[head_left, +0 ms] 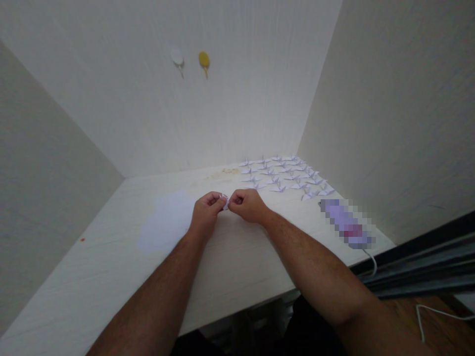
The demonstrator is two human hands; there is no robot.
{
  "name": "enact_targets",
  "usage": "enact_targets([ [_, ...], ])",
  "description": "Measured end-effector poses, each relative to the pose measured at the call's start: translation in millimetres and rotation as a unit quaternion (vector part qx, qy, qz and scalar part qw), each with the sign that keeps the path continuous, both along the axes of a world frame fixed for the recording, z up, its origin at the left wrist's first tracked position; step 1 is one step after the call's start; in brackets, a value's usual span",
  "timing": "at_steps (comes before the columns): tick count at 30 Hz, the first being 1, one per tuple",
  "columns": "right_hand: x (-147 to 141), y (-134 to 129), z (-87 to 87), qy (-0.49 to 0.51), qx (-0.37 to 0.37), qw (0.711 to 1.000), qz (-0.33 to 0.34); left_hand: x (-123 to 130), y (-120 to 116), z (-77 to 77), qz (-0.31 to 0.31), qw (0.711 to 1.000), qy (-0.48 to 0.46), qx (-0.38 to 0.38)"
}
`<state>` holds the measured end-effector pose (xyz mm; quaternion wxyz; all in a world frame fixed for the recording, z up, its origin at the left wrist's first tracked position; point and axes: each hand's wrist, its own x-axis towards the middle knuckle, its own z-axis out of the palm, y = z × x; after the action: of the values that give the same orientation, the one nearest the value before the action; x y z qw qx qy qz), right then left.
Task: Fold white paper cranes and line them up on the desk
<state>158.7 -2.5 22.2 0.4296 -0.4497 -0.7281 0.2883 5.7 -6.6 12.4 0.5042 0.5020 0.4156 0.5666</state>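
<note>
Between my two hands is a small piece of folded white paper [225, 201], mostly covered by fingers. My left hand [208, 210] pinches it from the left with thumb and forefinger. From the other side, my right hand [248, 203] has its fingertips closed on the paper's right edge. The exact fold is too small to make out. Beyond my right hand, several white origami cranes [279, 187] stand in rows toward the back right of the table. A pale stack or sheet of white paper [163, 220] lies left of my left hand.
The pale wooden table [237, 277] meets walls at the back and sides. A blurred-out phone-like object [345, 222] with a white cable [374, 264] lies at the right. A white hook [177, 57] and a yellow hook [204, 59] hang on the back wall. A red spot [82, 240] marks the left edge.
</note>
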Motion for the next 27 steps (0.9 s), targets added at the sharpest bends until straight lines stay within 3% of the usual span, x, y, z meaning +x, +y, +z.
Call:
enact_targets([
  [5,-3,0,-3.3,-0.002,0.01,1.0,0.012,-2,2,-3.7,0.048,0.996,0.073,0.035],
  [11,-5,-1,-2.6,0.008,0.013,1.0,0.002,6,-3,-2.6,0.091,0.995,0.043,0.024],
  [18,-1,6,-4.1,0.052,-0.021,0.998,-0.026,8,-8,8.9,0.02,0.996,-0.076,-0.036],
  [27,-2,7,-6.9,0.136,-0.055,0.989,-0.014,7,-6,2.8,-0.003,0.997,-0.071,-0.032],
])
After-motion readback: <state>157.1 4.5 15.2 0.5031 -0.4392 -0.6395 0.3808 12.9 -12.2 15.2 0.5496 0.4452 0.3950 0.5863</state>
